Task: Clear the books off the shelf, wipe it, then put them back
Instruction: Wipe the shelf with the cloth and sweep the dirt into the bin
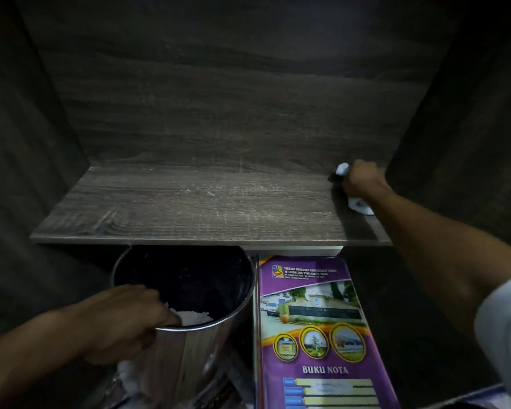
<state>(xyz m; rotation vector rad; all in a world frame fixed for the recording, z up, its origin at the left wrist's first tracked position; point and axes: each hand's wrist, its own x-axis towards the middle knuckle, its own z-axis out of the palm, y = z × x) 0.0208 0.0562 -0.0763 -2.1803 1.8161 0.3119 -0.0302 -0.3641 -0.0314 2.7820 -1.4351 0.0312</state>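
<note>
The right grip [362, 180] is curled tight around a white cloth [360, 205]. One bunched end of the cloth pokes out beyond the knuckles on the far side and another end trails out under the wrist on the near side. The fist presses the cloth down onto the dark wood shelf [189, 202], at its far right end. There it is close against the back panel [219, 98] and just beside the right side wall [455, 143]. The board stretches away to the left of this grip, bare of books, with pale scuffs and a dusty sheen on its grain. A white sleeve [505, 335] shows at the near end of the right arm.

The left grip [124, 317] is well apart from the right one, lower and nearer, below the shelf's front edge. Its fingers are hooked over the near rim of a shiny metal bin [186, 358], the fingertips inside and the thumb side outside, so it has firm hold of the rim. Just beyond those fingertips, inside the dark bin, lies a white crumpled wad [195, 317]; whether it is paper or cloth cannot be told.

Just right of the bin and of the left grip, below the shelf, lies a purple notebook [316, 320], cover up and printed "BUKU NOTA". Neither grip touches it. It sits beneath and to the left of the right grip.
</note>
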